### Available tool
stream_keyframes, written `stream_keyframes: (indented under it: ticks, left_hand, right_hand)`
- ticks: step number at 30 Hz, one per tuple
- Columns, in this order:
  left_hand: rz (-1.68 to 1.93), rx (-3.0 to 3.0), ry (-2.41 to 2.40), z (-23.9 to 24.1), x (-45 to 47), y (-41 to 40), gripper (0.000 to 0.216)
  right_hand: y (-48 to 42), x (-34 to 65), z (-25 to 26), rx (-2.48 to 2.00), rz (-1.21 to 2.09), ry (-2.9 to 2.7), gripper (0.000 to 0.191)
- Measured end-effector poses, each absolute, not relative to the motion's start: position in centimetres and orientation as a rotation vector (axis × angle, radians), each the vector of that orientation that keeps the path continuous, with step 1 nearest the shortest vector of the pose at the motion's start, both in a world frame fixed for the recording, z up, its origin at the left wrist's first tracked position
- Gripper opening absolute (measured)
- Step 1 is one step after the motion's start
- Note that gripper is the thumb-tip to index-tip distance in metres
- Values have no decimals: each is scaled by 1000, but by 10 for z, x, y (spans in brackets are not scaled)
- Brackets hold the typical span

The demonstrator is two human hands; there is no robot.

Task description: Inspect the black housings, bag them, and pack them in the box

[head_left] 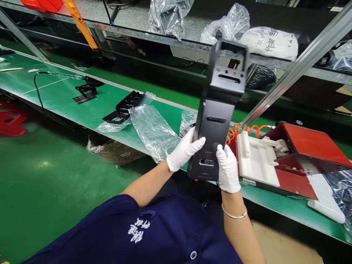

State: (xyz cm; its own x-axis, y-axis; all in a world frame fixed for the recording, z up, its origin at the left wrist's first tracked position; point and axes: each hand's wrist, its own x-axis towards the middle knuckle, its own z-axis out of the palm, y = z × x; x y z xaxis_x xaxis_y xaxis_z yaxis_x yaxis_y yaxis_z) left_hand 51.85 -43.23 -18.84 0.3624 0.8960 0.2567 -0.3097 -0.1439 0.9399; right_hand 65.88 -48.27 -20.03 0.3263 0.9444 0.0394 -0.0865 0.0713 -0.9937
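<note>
A long black plastic housing (214,126) with slots and a rectangular opening at its far end is held up in front of my body. White-gloved, my left hand (187,149) grips its left edge near the lower end, thumb on the face. On the opposite edge my right hand (228,167), gloved too, is closed with its thumb against the face. The fingers behind the housing are hidden. Beyond my left hand, a clear plastic bag (155,128) lies on the green bench (107,93).
Right of my hands stands a red machine (310,146) with a white fixture (257,157) and an orange coiled hose (233,132). Another black part (126,106) and a black bracket (88,90) lie on the bench. Bagged parts (170,18) rest on the metal shelf (132,27).
</note>
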Motion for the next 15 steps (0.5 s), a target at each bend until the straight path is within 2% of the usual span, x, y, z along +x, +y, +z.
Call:
stream_keyframes:
  ticks: [4, 10, 15]
  left_hand:
    - [1205, 965, 577, -181, 528, -431, 53]
    - [1584, 861, 847, -185, 536, -430, 63]
    - [1650, 945, 1021, -186, 531, -433, 73]
  right_hand:
    - [-485, 662, -210, -1361, 732, -1072, 74]
    - [-492, 643, -232, -1330, 51, -1428, 44]
    - [-488, 622, -235, -1263, 33, -1379, 50]
